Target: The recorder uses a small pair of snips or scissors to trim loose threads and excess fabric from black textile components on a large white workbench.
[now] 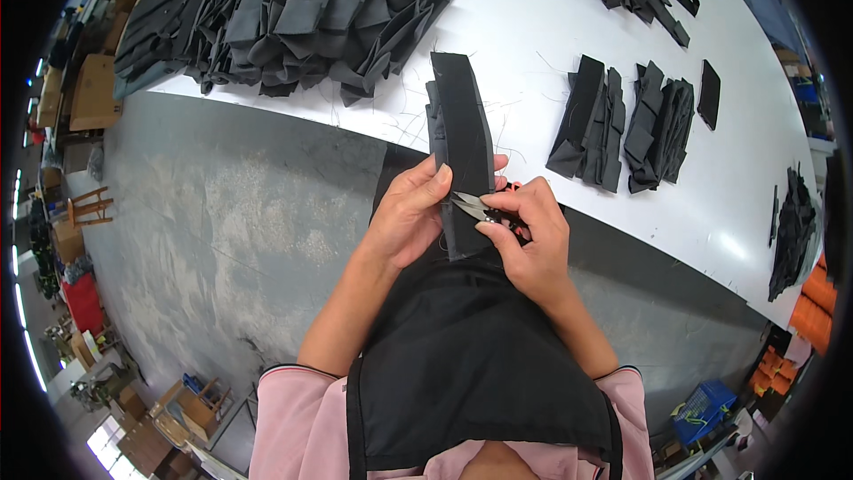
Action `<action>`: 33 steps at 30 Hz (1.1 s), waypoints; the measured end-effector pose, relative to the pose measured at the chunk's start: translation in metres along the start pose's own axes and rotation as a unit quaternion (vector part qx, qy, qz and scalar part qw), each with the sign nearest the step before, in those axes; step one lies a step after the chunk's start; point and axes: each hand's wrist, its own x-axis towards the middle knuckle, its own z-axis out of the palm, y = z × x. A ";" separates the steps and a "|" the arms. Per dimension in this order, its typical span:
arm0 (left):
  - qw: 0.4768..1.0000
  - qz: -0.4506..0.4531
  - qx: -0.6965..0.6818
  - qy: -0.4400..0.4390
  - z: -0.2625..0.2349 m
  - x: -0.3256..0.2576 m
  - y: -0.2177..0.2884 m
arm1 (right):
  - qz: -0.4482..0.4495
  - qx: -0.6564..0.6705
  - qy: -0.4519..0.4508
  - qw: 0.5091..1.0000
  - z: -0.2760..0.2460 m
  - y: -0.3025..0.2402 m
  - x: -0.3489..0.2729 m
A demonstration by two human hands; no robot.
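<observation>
My left hand [412, 210] grips a long black fabric strip [467, 124], thumb on top and fingers beneath. The strip's far end reaches over the edge of the white table. Loose threads stick out along its sides. In my right hand [537, 236] are thread snips [471, 205] with pointed metal blades and a dark handle with red parts. Their tips lie against the strip, close to my left thumb. Whether a thread is between the blades is too small to tell.
A big heap of black fabric pieces [320, 13] covers the table's far left. Two small stacks [588, 124] [659, 129] and a single black piece [708, 95] lie right of the strip. Another pile [793, 236] sits at the right end. Loose threads dot the white table [524, 18].
</observation>
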 end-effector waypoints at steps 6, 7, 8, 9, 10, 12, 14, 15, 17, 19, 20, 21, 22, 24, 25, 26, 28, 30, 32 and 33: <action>1.000 0.002 -0.004 0.014 -0.001 -0.002 0.002 | -0.062 -0.046 0.040 0.996 0.000 0.003 0.000; 1.000 0.001 0.000 0.004 -0.001 -0.002 0.002 | -0.051 -0.035 0.030 0.998 0.001 0.001 0.002; 1.000 0.001 0.003 -0.006 -0.001 -0.002 0.001 | -0.040 -0.025 0.019 0.999 0.001 -0.001 0.003; 1.000 0.000 0.002 -0.006 -0.001 -0.002 0.001 | -0.038 -0.025 0.019 0.999 0.002 -0.001 0.003; 1.000 0.001 0.000 0.000 -0.001 -0.001 0.001 | -0.037 -0.020 0.019 0.999 0.003 0.000 0.003; 1.000 0.004 -0.001 0.006 -0.001 0.000 0.002 | -0.051 -0.038 0.027 0.998 0.000 0.003 0.000; 1.000 0.006 0.011 0.023 -0.001 0.000 0.005 | -0.036 -0.041 0.010 0.998 -0.008 0.004 -0.006; 1.000 0.006 0.011 0.024 -0.001 0.000 0.005 | -0.020 -0.046 -0.006 0.999 -0.011 0.003 -0.009; 0.999 0.013 0.015 0.049 -0.003 0.001 0.005 | -0.022 -0.035 -0.045 0.998 -0.016 0.003 -0.014; 0.999 0.012 0.013 0.051 -0.002 0.003 0.005 | -0.042 -0.022 -0.069 0.996 -0.017 0.004 -0.019; 0.998 0.013 0.012 0.054 -0.001 0.003 0.005 | -0.040 -0.022 -0.068 0.997 -0.016 0.004 -0.020; 0.998 0.013 0.013 0.054 -0.001 0.003 0.004 | -0.040 -0.021 -0.076 0.996 -0.015 0.003 -0.020; 0.998 0.012 0.007 0.058 -0.001 0.003 0.004 | -0.040 -0.020 -0.083 0.996 -0.014 0.003 -0.021; 0.998 0.012 0.002 0.061 -0.001 0.003 0.003 | -0.059 -0.030 -0.069 0.995 -0.010 0.004 -0.019; 0.998 0.012 -0.002 0.060 -0.001 0.002 0.002 | -0.078 -0.041 -0.055 0.995 -0.009 0.006 -0.018; 0.998 0.012 -0.006 0.059 -0.001 0.002 0.002 | -0.078 -0.041 -0.055 0.995 -0.008 0.007 -0.020; 0.998 0.013 -0.006 0.053 -0.003 0.002 0.002 | -0.053 -0.043 -0.033 0.997 -0.008 0.007 -0.023; 0.999 0.014 -0.006 0.047 -0.004 0.001 0.002 | -0.053 -0.034 -0.029 0.998 -0.010 0.007 -0.027; 0.999 0.017 -0.006 0.051 -0.004 0.000 0.002 | -0.052 -0.023 -0.025 0.998 -0.009 0.007 -0.028; 0.999 0.017 -0.007 0.050 -0.003 -0.001 0.002 | -0.055 -0.019 -0.027 0.998 -0.007 0.006 -0.026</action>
